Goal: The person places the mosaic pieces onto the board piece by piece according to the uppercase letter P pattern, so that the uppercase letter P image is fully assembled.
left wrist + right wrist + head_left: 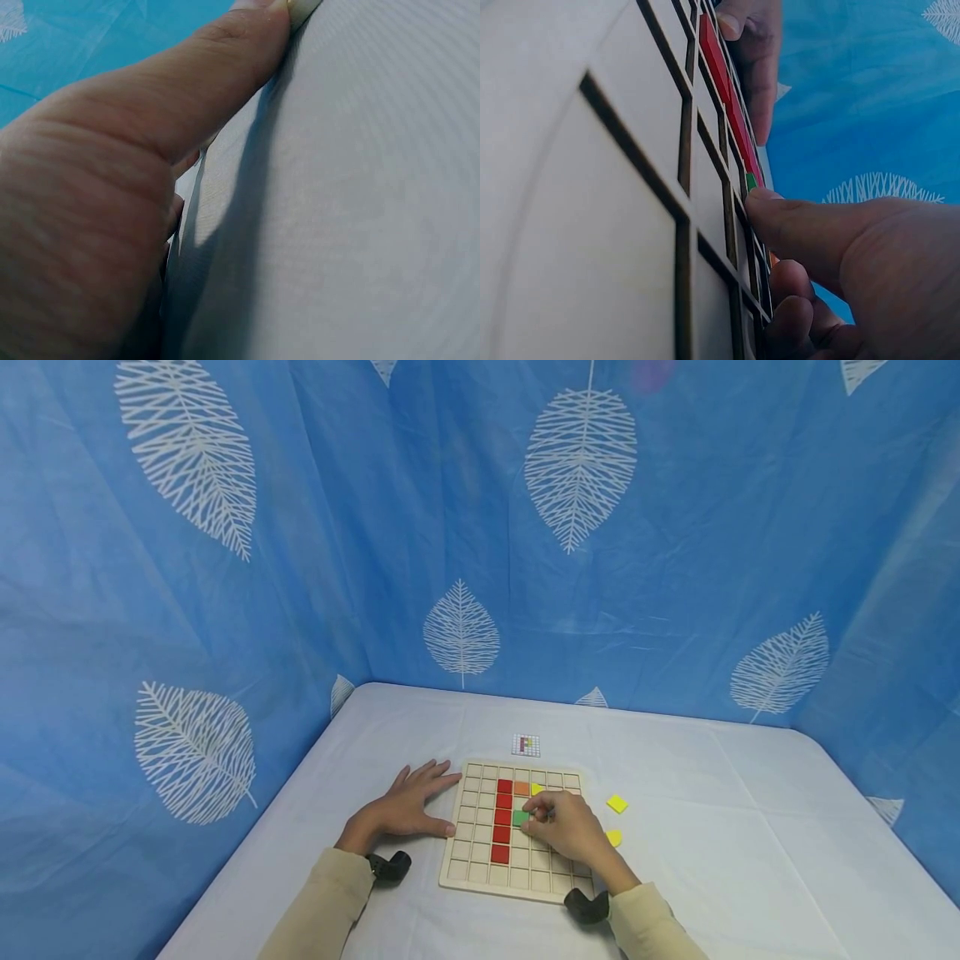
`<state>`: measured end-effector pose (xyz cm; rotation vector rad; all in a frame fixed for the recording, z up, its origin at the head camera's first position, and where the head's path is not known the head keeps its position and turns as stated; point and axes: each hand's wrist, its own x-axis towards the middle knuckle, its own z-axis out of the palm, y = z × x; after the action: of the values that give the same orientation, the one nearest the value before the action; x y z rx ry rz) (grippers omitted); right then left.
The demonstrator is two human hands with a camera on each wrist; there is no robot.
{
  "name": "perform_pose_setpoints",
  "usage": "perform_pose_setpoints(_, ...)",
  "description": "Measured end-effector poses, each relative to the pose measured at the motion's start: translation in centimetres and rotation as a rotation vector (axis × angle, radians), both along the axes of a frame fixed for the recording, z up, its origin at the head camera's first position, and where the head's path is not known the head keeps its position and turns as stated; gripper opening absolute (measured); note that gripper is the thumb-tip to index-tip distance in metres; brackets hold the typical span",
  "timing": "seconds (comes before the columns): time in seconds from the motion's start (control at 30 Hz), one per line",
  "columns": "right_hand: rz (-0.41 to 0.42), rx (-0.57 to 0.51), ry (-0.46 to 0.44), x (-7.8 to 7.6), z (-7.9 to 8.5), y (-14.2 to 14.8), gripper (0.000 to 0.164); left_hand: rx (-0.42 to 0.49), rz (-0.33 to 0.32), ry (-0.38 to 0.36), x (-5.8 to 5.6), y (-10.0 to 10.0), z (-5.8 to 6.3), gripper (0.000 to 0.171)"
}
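A wooden grid board (480, 875) lies flat on the table. Several red tiles (502, 817) form a column on it, with an orange tile (521, 788) right of the top one. Further right, a yellow piece (537, 789) shows beside the right hand. Thumb and index finger of my right hand (564, 828) pinch a green tile (521, 818) beside the middle of the red column; in the right wrist view the thumb tip covers most of the green tile (751, 181). My left hand (408, 803) is spread flat, its thumb and index fingertips at the board's left edge.
Behind the board lies a small card (527, 745) printed with a coloured grid pattern. Two loose yellow pieces, one a square tile (617, 803) and the other a rounded piece (614, 838), lie right of the board. A blue leaf-patterned curtain (517, 635) hangs behind the white-covered table (712, 843).
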<state>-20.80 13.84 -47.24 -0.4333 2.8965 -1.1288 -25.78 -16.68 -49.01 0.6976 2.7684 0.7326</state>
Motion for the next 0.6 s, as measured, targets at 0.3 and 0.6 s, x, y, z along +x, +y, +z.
perform_pose_setpoints(0.3,0.010,0.015,0.008,-0.02,0.01,0.10,0.016,0.004,0.000,-0.003,-0.02,0.00,0.08,0.098)
perform_pose_setpoints(0.6,-0.002,-0.011,-0.004,-0.20,-0.21,0.28,0.018,0.006,-0.002,-0.008,0.12,0.00,0.21,0.097)
